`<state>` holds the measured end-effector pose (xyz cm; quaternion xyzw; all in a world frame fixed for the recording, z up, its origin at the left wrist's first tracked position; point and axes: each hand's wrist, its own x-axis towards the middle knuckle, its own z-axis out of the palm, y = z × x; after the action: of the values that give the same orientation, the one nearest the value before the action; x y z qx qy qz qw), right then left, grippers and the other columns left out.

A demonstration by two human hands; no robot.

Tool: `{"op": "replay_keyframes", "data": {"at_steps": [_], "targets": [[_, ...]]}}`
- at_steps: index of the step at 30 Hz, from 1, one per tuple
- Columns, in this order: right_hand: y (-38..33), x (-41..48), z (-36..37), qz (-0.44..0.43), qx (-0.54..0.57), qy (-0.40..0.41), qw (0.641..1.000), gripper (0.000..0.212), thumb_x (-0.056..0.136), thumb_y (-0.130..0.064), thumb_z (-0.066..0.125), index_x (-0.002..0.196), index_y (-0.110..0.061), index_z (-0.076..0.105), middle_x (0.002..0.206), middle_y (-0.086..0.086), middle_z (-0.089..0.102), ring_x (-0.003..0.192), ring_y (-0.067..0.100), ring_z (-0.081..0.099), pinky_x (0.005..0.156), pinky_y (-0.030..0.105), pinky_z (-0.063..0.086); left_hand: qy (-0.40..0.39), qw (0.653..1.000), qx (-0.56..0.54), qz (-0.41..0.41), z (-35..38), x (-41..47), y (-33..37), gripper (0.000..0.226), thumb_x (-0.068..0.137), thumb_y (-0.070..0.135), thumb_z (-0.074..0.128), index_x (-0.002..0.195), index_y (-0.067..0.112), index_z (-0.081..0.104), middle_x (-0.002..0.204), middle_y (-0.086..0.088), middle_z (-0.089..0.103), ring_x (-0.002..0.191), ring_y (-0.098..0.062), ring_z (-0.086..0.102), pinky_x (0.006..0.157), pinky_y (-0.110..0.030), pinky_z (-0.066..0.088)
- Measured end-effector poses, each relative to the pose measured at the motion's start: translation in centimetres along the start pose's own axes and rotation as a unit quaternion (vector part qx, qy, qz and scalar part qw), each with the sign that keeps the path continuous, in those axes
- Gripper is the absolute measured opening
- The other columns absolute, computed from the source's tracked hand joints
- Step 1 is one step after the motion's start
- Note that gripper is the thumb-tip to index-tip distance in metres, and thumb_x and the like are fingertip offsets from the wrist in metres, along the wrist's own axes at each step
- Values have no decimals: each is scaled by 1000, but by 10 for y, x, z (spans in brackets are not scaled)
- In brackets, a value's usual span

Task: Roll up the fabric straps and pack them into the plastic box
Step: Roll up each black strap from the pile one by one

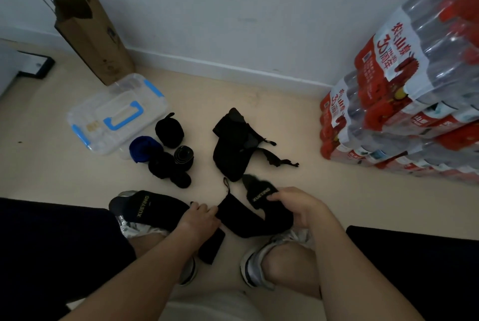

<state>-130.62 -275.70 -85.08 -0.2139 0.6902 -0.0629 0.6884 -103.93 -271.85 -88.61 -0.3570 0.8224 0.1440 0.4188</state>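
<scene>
**Floppy black strap: grab the ends, not the middle**

The long black fabric strap (246, 225) with yellowish lettering is held off the floor between both hands, well in front of the clear plastic box with blue latches (116, 113) and off to its right. The left hand (201, 219) has its fingers (207, 210) pinching the narrow end, near the little loop. The right hand (298, 206) has its fingers (276, 196) curled over the wider lettered end.

It sags in the middle, so I'd call it soft, light and not stiff at all. It doesn't look fragile or slippery either. My guess is you roll from one end with tension on the other, or the roll goes loose and cone-shaped.

Just beside the box's near right edge sit the rolled-up straps (169, 130), mostly black, plus one blue roll (145, 148). Farther right of the box is a heap of unrolled black straps (233, 144). A second lettered strap (153, 206) lies over a shoe, in front of the box. Behind the box there's a brown paper bag (93, 35), and far to its right are stacked packs of water bottles (401, 87). The box lid looks closed.
</scene>
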Motion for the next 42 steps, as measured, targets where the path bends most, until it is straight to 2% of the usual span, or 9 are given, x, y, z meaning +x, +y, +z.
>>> {"op": "replay_keyframes", "data": {"at_steps": [4,8,12,15,20,29,36,39,42], "targets": [[-38,-26,-16,-14,-242,82,967,43,82,-10,68,122,4,65,116,24,72,104,38,73,84,39,63,-11,999,-18,34,-10,-3,-8,61,94,54,73,138,13,62,135,-12,60,127,-34,50,109,-52,35],[-86,-73,-23,-77,-316,135,936,36,63,-26,66,90,-2,74,82,13,78,63,23,74,48,20,47,14,972,-233,19,-31,-11,-19,39,90,34,79,122,15,67,125,-10,68,114,-31,65,100,-43,51],[-117,-114,-29,-159,-333,131,920,47,67,-57,89,84,-14,83,78,2,81,67,18,76,64,28,58,27,925,-380,10,-69,-31,-43,69,86,26,81,150,23,54,140,0,57,122,-24,62,93,-35,59],[-128,-137,-31,-253,-333,107,902,25,83,-48,89,94,-27,83,83,-7,82,76,10,79,77,33,64,21,881,-472,34,-98,-56,-68,71,82,30,86,147,34,58,129,12,63,103,-8,68,82,-22,59],[-132,-167,-15,-329,-341,151,868,13,88,-26,79,95,-32,69,90,-2,77,78,14,78,60,26,62,17,773,-632,50,-129,-104,-97,45,85,25,89,126,32,73,119,-1,80,105,-23,79,94,-51,65],[-171,-242,-12,-407,-349,205,819,15,95,-30,75,88,-17,78,79,3,78,74,18,75,69,38,60,131,729,-664,106,-209,-190,-119,21,100,10,74,121,13,74,81,-4,71,53,-13,62,42,-22,47],[-208,-297,-9,-460,-336,158,807,12,102,-23,73,108,-18,82,99,5,83,96,21,80,98,46,61,157,662,-710,183,-271,-235,-136,41,94,-8,51,130,-6,70,121,-28,73,99,-33,74,77,-29,65],[-223,-313,-7,-462,-364,179,788,17,102,-16,68,104,-26,81,97,0,82,93,18,79,94,42,63,101,621,-725,280,-292,-249,-144,80,68,-10,36,146,-13,52,141,-39,61,126,-39,68,106,-45,59],[-241,-329,-9,-470,-371,266,755,17,95,-20,66,95,-26,81,89,-1,79,89,19,74,77,31,59,111,661,-676,305,-310,-255,-157,84,68,-21,37,151,-10,49,147,-35,59,134,-38,64,116,-53,50]]}}
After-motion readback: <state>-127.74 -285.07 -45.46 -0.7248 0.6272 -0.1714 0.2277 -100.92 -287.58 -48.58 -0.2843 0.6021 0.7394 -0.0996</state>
